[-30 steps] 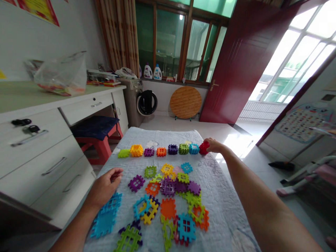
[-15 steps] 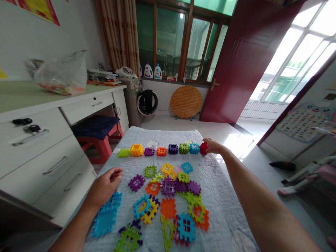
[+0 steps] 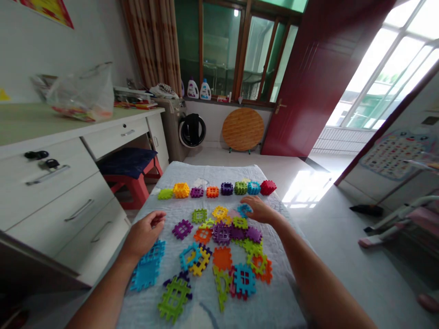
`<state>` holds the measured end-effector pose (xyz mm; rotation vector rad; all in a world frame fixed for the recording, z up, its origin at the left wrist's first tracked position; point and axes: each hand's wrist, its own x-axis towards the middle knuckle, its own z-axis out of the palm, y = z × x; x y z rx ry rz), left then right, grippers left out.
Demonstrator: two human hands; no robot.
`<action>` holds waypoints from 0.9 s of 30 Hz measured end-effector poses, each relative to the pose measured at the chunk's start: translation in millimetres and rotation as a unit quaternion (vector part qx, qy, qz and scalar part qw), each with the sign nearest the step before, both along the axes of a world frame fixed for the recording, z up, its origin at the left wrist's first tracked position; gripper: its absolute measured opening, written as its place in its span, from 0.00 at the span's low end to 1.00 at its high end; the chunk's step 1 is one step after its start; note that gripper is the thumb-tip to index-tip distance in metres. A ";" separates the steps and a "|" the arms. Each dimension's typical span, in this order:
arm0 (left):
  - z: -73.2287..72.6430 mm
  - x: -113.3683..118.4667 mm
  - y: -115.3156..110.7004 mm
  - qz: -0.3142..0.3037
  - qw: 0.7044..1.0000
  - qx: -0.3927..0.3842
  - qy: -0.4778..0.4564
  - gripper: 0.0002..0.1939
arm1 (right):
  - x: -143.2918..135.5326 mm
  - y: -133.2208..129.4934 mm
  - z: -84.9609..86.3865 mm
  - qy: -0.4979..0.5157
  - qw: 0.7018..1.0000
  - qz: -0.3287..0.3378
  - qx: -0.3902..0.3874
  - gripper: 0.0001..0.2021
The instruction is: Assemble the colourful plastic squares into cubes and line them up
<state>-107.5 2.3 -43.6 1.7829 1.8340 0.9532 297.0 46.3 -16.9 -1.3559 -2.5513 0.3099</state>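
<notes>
Blue tile point(image 3: 243, 210), located at the far right of the loose pieces point(image 3: 222, 258). Covered partly by right hand point(image 3: 259, 209), fingers bent; cannot tell if gripped. Found nothing in left hand point(image 3: 146, 234), half-open. Judged as picking-up; calls for firm edge pinch.

Row at centre of frame, left to right: lime-green piece point(image 3: 165, 194), yellow block point(image 3: 181, 190), purple block point(image 3: 196, 192), orange block point(image 3: 212, 192), dark-purple block point(image 3: 227, 188), green block point(image 3: 240, 187), light-blue block point(image 3: 253, 188), red block point(image 3: 268, 187). Lower centre: orange plate point(image 3: 222, 258), plain. Bottom of frame: green plate point(image 3: 174, 298) and bright-blue plate point(image 3: 244, 278), each with window pattern. Cloth point(image 3: 276, 292): pale blue; darker curved line near bottom edge. Left of centre: stool point(image 3: 137, 192), red, with navy seat point(image 3: 129, 162). Upper left: curtain point(image 3: 152, 43), brown, vertically banded; poster point(image 3: 55, 10), red and yellow. Upper right: door point(image 3: 318, 73), dark red. Upper centre: round tabletop point(image 3: 243, 129), tan, wood-grain pattern.
</notes>
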 end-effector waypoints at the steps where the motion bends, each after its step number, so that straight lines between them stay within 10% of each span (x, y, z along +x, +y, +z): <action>1: 0.2 0.2 -0.4 0.000 1.000 0.000 0.002 0.19 | -4.0 -1.4 -5.2 -0.008 1.000 -0.008 -0.002 0.21; 10: 0.6 0.5 -1.5 0.000 1.000 0.009 0.007 0.19 | 8.1 -6.2 -10.9 0.091 0.977 -0.161 0.106 0.08; 27: 1.7 1.8 -1.4 0.006 1.000 0.010 0.012 0.19 | 25.3 -13.0 -14.5 -0.008 0.996 -0.080 -0.037 0.23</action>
